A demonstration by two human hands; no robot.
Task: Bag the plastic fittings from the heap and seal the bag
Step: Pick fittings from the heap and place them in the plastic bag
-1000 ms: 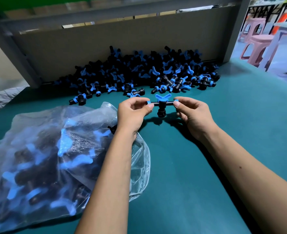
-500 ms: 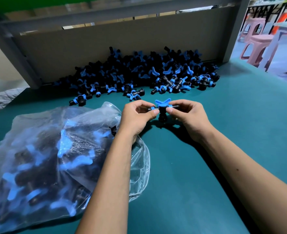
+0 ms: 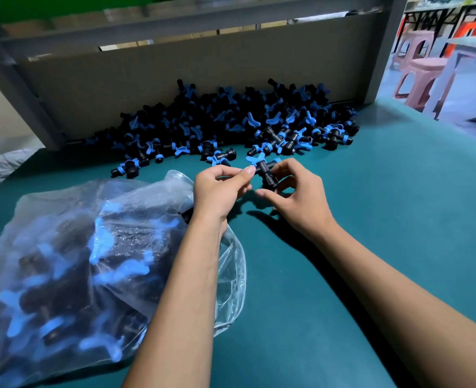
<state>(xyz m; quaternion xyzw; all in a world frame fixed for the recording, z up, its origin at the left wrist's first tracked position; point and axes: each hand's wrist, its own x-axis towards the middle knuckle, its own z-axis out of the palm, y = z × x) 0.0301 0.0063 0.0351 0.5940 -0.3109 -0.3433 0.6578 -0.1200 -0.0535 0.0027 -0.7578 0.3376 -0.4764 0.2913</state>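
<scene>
Both hands meet over the green table (image 3: 357,247), just near of the heap (image 3: 231,121) along the far board (image 3: 175,79). Left hand (image 3: 220,191) pinches one end of a black-and-blue fitting (image 3: 263,170); right hand (image 3: 295,197) curls its fingers round the other side. Clear bag (image 3: 91,247), partly filled with fittings, lies at left under the left forearm.

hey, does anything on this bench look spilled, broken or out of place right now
Nothing looks damaged. A few fittings lie loose on the green mat, strayed from the heap. The bag lies slumped, mouth unsealed. Both hands hold one fitting.
</scene>
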